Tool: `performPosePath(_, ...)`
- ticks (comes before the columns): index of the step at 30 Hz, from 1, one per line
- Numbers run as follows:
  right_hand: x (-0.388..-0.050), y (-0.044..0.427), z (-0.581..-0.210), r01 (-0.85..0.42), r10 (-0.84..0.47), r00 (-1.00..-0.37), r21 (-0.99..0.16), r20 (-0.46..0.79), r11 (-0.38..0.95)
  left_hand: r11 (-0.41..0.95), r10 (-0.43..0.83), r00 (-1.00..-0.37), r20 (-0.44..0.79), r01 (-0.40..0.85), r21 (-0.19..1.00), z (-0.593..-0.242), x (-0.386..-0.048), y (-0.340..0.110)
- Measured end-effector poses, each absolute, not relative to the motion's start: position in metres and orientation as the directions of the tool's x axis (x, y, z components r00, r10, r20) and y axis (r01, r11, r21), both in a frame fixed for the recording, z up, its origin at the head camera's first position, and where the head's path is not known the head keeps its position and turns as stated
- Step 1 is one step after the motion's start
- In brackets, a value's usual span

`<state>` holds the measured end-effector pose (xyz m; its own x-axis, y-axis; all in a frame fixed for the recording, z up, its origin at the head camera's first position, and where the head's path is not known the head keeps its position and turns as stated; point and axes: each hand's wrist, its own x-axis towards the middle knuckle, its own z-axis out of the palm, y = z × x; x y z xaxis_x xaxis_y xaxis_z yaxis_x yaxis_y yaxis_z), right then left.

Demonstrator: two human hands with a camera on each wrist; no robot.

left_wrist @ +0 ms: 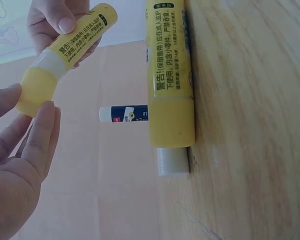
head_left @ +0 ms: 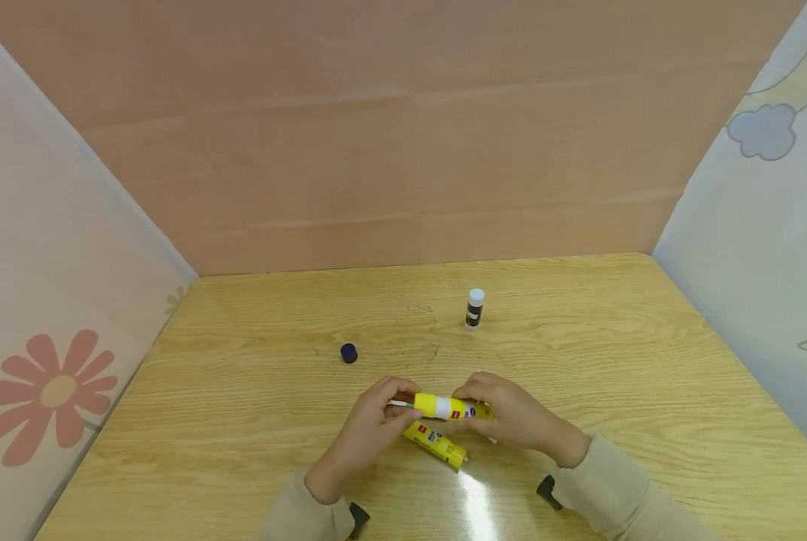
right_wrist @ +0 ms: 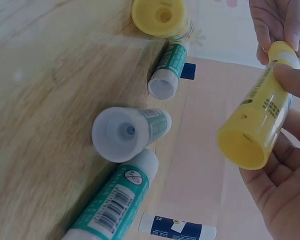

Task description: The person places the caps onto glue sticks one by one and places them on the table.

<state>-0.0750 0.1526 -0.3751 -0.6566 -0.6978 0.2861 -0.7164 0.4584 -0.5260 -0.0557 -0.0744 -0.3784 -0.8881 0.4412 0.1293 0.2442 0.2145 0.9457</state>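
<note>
A yellow glue stick with a white band is held level between both hands, just above the table. My left hand pinches its yellow cap end between thumb and fingers. The right hand grips the yellow body; in the right wrist view that tube's end looks hollow. Below the hands, a second yellow glue stick lies slantwise on the table. Several green-and-white glue sticks lie under the hands, mostly hidden in the head view.
A dark blue glue stick with a white cap stands upright towards the back. To the left, a small dark blue cap sits on the wooden table. Cloth walls enclose the back and both sides.
</note>
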Motion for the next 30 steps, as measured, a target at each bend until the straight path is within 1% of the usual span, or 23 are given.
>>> performPosePath(7,-0.074,0.152,-0.376,-0.710,-0.692,-0.668,-0.513,0.274,0.482,0.220,0.437,-0.889,0.137,0.253,0.942,-0.372,-0.052,-0.075)
performPosePath(13,-0.075,0.150,-0.378,-0.718,-0.687,-0.666,-0.496,0.290,0.487,0.228,0.429,-0.891,0.151,0.268,0.936,-0.378,-0.053,-0.075)
performPosePath(17,-0.074,0.148,-0.378,-0.730,-0.686,-0.662,-0.470,0.303,0.496,0.233,0.429,-0.889,0.158,0.278,0.932,-0.380,-0.053,-0.075)
performPosePath(22,-0.074,0.144,-0.377,-0.754,-0.698,-0.639,-0.440,0.323,0.487,0.243,0.436,-0.885,0.165,0.292,0.925,-0.382,-0.054,-0.074)
performPosePath(30,-0.074,0.141,-0.375,-0.754,-0.700,-0.640,-0.437,0.317,0.491,0.240,0.433,-0.889,0.152,0.276,0.931,-0.384,-0.054,-0.074)
